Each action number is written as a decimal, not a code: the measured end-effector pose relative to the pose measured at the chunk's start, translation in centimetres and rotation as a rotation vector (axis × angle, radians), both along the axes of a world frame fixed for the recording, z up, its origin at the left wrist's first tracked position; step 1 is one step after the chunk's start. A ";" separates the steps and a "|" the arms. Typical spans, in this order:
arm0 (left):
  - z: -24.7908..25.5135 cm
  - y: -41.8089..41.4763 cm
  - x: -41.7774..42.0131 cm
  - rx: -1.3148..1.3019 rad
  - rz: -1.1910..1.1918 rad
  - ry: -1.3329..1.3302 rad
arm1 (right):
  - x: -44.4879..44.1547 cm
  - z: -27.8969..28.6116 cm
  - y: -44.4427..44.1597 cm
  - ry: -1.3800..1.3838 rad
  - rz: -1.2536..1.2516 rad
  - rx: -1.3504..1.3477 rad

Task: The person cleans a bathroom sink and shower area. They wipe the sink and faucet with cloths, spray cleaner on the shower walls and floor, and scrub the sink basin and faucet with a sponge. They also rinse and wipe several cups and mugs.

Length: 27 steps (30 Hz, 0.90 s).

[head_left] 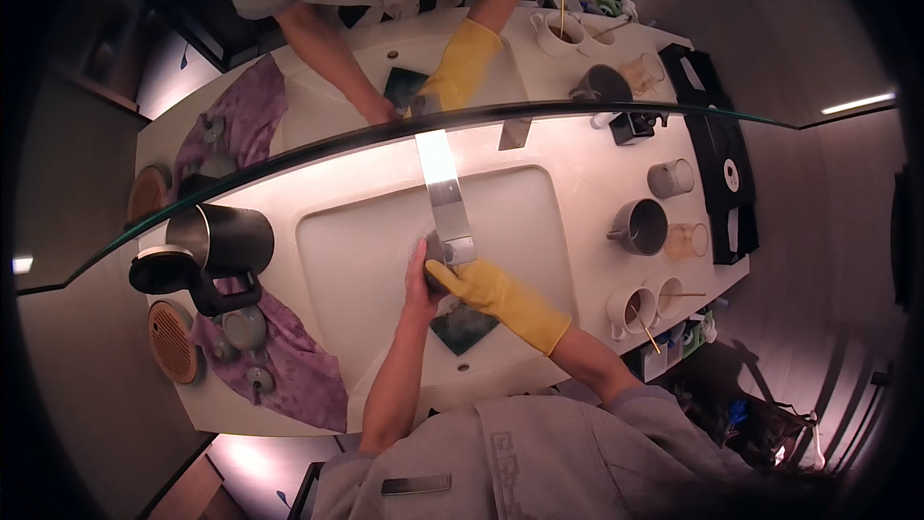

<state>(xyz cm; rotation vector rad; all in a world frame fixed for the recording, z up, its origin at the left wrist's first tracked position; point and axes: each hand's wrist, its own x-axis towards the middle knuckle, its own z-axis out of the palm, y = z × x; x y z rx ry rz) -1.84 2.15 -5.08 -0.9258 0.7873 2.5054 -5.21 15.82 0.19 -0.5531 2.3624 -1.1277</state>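
Observation:
Under the outlet of a metal faucet, my bare left hand holds the side of a dark rounded vessel, partly hidden by my hands and the spout. My right hand wears a yellow rubber glove and rests against the vessel's other side. Both hands are over the white rectangular sink. Just below them, a dark green scouring pad with some foam on it lies in the basin. Whether water is running cannot be told for certain.
A black kettle with its lid raised, a purple cloth bearing small ceramic teaware and a round slatted tray are left. Right stand a dark mug, white cups, glasses and a black organizer. A mirror reflects the counter.

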 end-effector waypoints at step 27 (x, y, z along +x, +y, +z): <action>-3.7 -0.6 -2.2 0.072 -0.084 -0.063 | -3.4 3.3 1.9 0.501 0.385 -0.129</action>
